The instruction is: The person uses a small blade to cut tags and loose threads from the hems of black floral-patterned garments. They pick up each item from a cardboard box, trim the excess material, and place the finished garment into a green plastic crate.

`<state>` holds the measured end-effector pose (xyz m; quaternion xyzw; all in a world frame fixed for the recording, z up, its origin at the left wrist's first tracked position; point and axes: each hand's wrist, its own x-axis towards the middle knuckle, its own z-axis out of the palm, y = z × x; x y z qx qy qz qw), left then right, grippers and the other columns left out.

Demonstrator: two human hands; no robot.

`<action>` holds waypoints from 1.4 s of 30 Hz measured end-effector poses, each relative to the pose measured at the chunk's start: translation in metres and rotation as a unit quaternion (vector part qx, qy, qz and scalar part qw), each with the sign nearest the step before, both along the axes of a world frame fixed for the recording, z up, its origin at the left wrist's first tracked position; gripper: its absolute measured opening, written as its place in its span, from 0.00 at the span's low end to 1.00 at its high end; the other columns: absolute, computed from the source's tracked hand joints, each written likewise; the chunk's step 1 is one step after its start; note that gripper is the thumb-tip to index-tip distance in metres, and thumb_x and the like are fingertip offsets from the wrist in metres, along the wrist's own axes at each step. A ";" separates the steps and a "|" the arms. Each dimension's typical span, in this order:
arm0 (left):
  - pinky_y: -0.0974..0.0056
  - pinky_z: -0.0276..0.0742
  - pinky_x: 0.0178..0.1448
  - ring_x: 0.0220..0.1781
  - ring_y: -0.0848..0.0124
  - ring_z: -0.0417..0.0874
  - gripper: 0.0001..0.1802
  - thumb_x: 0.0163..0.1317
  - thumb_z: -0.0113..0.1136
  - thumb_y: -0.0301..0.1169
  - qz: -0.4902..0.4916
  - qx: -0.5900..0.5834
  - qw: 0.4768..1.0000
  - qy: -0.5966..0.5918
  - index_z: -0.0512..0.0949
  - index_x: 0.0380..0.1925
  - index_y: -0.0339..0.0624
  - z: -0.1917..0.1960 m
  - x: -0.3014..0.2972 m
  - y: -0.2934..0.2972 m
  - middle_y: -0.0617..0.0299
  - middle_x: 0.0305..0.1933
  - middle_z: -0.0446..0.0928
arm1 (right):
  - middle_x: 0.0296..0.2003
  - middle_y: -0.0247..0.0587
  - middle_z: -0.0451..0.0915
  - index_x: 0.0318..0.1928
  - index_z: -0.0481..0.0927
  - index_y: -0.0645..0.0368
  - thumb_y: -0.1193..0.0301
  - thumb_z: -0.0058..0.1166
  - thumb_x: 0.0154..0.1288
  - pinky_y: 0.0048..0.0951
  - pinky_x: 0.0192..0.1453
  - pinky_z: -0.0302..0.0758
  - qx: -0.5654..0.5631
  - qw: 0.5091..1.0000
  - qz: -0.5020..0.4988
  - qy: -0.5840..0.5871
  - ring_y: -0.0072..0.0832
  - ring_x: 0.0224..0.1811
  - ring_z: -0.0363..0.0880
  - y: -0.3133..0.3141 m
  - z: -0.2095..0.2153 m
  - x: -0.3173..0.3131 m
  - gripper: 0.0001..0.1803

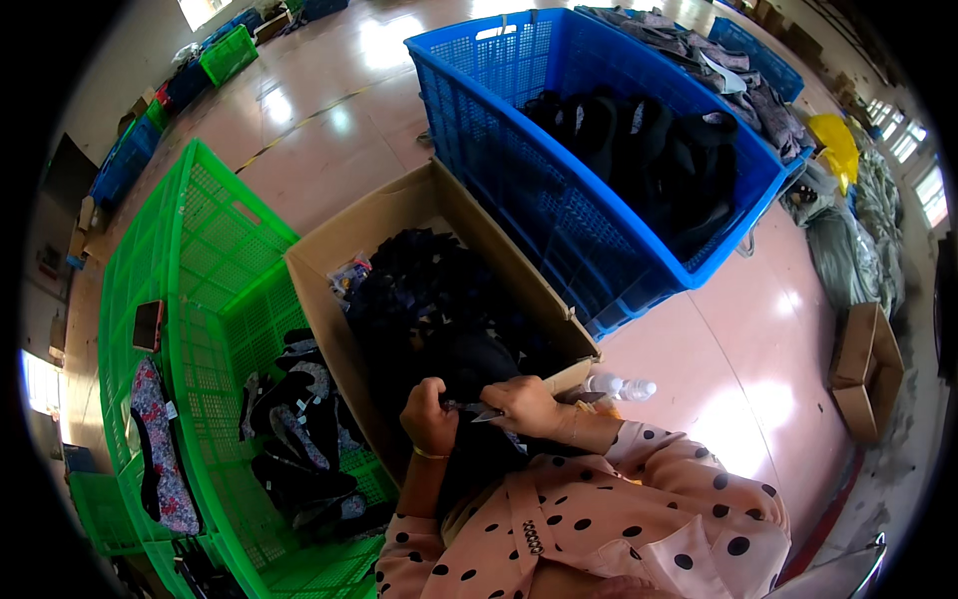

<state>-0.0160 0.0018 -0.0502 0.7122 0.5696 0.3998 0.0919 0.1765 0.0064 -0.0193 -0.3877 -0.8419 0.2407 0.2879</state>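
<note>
While two hands (pixel 479 409) grip one dark garment (pixel 479 364), three crates, one box (pixel 399 210)

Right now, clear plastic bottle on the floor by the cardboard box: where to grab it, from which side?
Grip the clear plastic bottle round its middle, coming from above. It lies on its side on the floor, its left end close against the cardboard box, so only the top and the right are open. Its round body may roll, so close across the width.

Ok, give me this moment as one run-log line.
left hand: grips dark garment | right hand: small snips at garment | over cardboard box | green crate left | blue crate behind
</note>
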 end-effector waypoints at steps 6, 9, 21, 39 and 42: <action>0.58 0.76 0.43 0.39 0.52 0.79 0.14 0.44 0.64 0.19 -0.139 -0.058 0.985 -0.084 0.75 0.33 0.37 0.016 -0.008 -0.012 0.51 0.37 0.76 | 0.21 0.44 0.76 0.29 0.77 0.54 0.59 0.64 0.59 0.36 0.27 0.72 -0.162 0.985 0.041 0.051 0.43 0.23 0.77 0.015 0.010 0.024 0.14; 0.56 0.75 0.47 0.41 0.52 0.78 0.12 0.47 0.66 0.22 -0.231 -0.116 0.966 -0.032 0.75 0.33 0.37 0.014 -0.020 -0.008 0.50 0.37 0.77 | 0.21 0.42 0.76 0.27 0.76 0.53 0.62 0.64 0.58 0.36 0.26 0.72 -0.151 0.986 0.061 -0.020 0.42 0.23 0.77 0.026 0.008 0.033 0.12; 0.66 0.70 0.21 0.20 0.66 0.72 0.13 0.43 0.62 0.15 -0.051 0.056 0.997 -0.031 0.70 0.25 0.43 -0.015 -0.007 -0.010 0.63 0.23 0.67 | 0.21 0.45 0.75 0.28 0.71 0.55 0.70 0.66 0.48 0.37 0.27 0.74 -0.047 0.985 -0.164 -0.029 0.45 0.25 0.78 -0.013 -0.036 0.009 0.14; 0.63 0.72 0.46 0.43 0.67 0.75 0.13 0.45 0.74 0.30 -0.127 0.115 0.982 0.074 0.83 0.33 0.48 0.010 0.005 -0.005 0.68 0.40 0.77 | 0.19 0.41 0.77 0.37 0.76 0.58 0.47 0.53 0.65 0.31 0.25 0.73 -0.088 0.981 -0.146 -0.089 0.37 0.22 0.79 -0.020 -0.024 0.050 0.24; 0.64 0.73 0.45 0.42 0.68 0.76 0.10 0.46 0.73 0.30 -0.143 0.130 0.979 0.069 0.83 0.30 0.49 0.006 0.011 0.002 0.70 0.36 0.78 | 0.20 0.41 0.77 0.35 0.77 0.59 0.48 0.55 0.63 0.31 0.26 0.73 -0.043 0.983 -0.130 -0.123 0.37 0.22 0.78 -0.019 -0.017 0.050 0.24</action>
